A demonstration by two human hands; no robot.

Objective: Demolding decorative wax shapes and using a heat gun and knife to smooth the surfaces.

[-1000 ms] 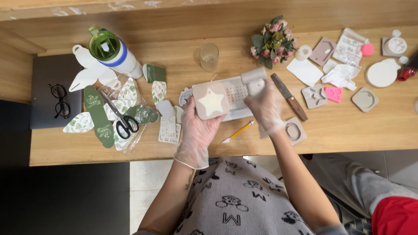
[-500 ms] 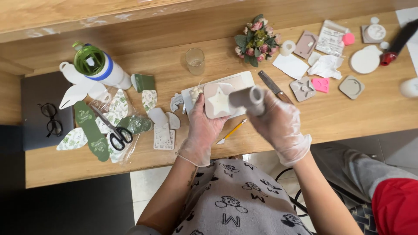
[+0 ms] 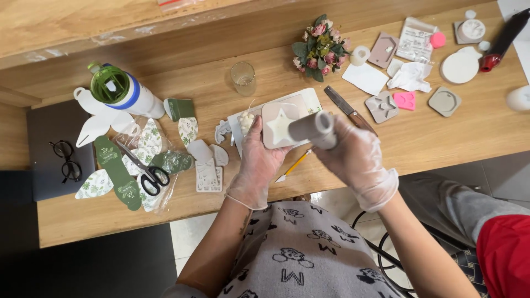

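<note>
My left hand [image 3: 260,160] (gloved) grips the star mould [image 3: 282,126] from below, above the wooden table [image 3: 430,138]; my right hand [image 3: 353,157] is wrapped around a grey cylinder [image 3: 313,128] beside it.

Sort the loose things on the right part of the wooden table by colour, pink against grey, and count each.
Pink moulds: 2, a heart-patterned square and a round one.
Grey moulds: 3, one with stars, one octagonal with a round hollow, one tall.
Total: 5.
</note>
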